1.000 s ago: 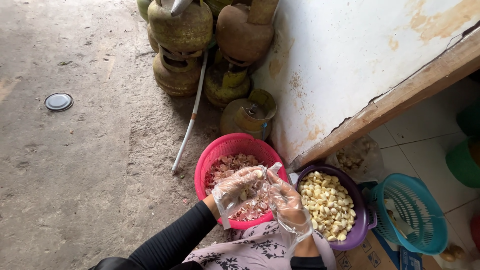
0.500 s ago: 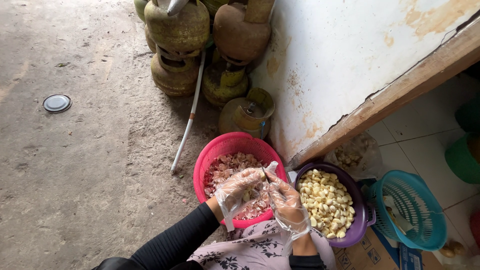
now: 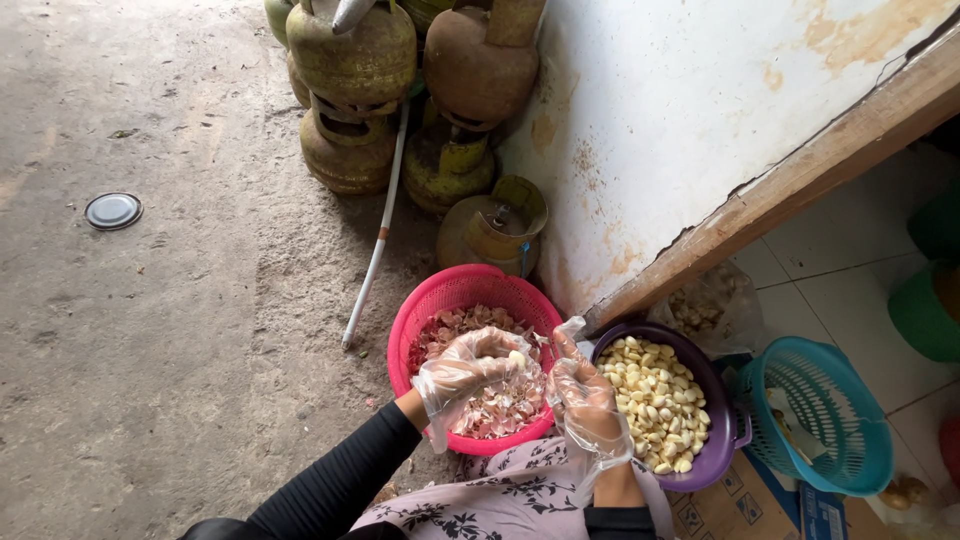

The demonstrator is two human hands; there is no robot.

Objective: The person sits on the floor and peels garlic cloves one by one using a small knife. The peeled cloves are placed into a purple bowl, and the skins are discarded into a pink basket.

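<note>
Both hands, gloved in clear plastic, are held over the pink basket (image 3: 440, 300) of papery garlic skins. A pale garlic clove (image 3: 517, 358) is pinched by the left hand (image 3: 468, 370); since half a second ago, the right hand (image 3: 585, 400) has stayed close beside it, fingers curled. Peeled cloves fill the purple bowl (image 3: 712, 380) alongside.

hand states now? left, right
Left hand: gloved, fingers curled on a garlic clove over the pink basket.
Right hand: gloved, fingers bent toward the clove; whether it grips anything cannot be told.
</note>
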